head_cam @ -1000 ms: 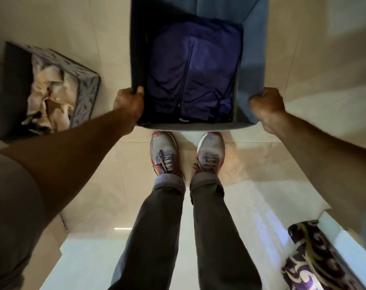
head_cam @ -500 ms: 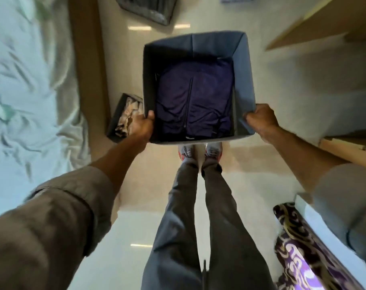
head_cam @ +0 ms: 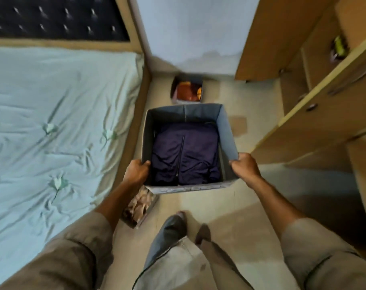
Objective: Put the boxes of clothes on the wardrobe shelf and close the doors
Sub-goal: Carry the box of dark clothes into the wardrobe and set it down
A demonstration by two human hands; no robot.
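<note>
In the head view, we hold a grey fabric box [head_cam: 227,130] in the air in front of us, above the floor [head_cam: 240,206]. Our left hand [head_cam: 136,171] is closed on its near left corner, and our right hand [head_cam: 245,166] is closed on its near right corner. A folded dark purple garment [head_cam: 184,153] lies inside. The open wardrobe [head_cam: 324,91] stands at our right, the bed [head_cam: 52,122] at our left. Two more boxes rest on the floor. We can read no writing.
</note>
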